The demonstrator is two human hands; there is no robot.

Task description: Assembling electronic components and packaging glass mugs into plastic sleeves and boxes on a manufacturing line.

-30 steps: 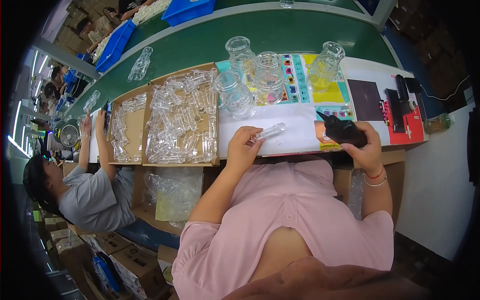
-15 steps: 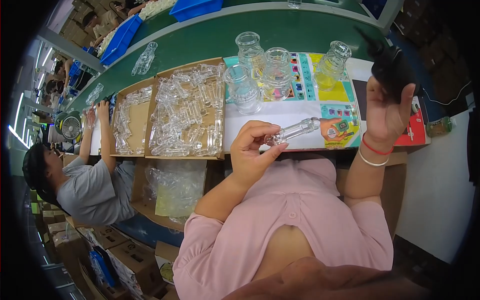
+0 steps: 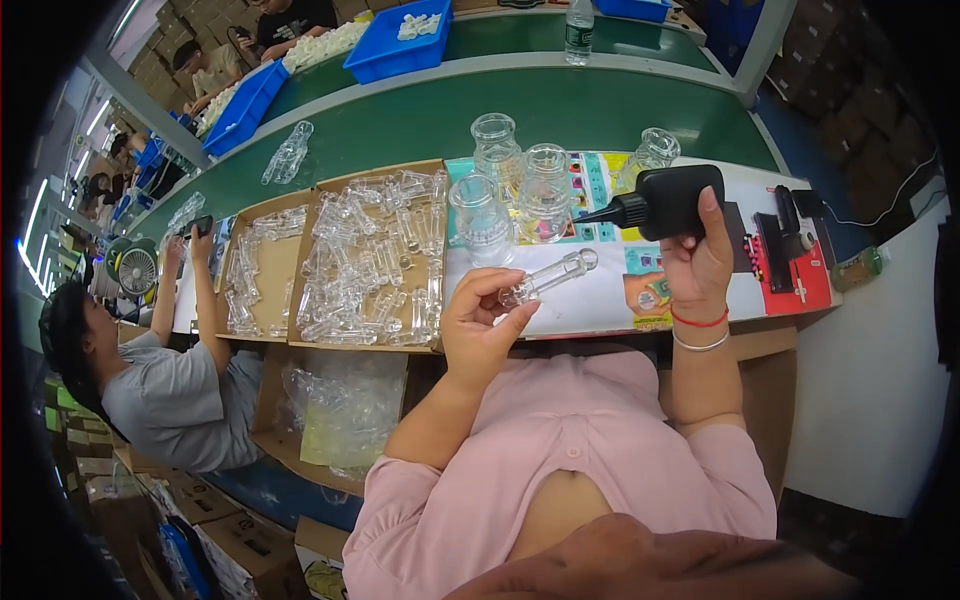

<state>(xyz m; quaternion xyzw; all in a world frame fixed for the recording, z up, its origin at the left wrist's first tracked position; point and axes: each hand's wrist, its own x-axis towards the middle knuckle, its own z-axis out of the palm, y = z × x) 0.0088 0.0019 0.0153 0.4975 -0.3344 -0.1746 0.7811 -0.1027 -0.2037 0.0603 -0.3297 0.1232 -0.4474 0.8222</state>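
Observation:
Between the thumb and fingers of my left hand (image 3: 487, 322) is a clear glass tube piece (image 3: 558, 276) with a rounded knob at its far end, slanting up to the right. My right hand (image 3: 698, 262) grips a black squeeze bottle (image 3: 680, 203) with a pointed nozzle. The bottle lies tipped sideways, its nozzle aimed left, above and apart from the knob end of the glass piece. Beyond my hands stand several clear glass vessels, among them a front one (image 3: 482, 222) and a middle one (image 3: 545, 195), on a printed sheet (image 3: 590, 317).
To the left, a cardboard tray (image 3: 441, 255) holds many clear glass pieces, beside a second tray (image 3: 262, 254). Dark tools lie on a red card (image 3: 806, 262) at right. A co-worker (image 3: 185, 385) sits at far left. Blue bins (image 3: 398, 62) and a water bottle (image 3: 578, 35) stand farther back.
My right hand has brought the black bottle left and down, turning its nozzle toward the glass piece. My left hand still holds the piece, slightly lower and farther left.

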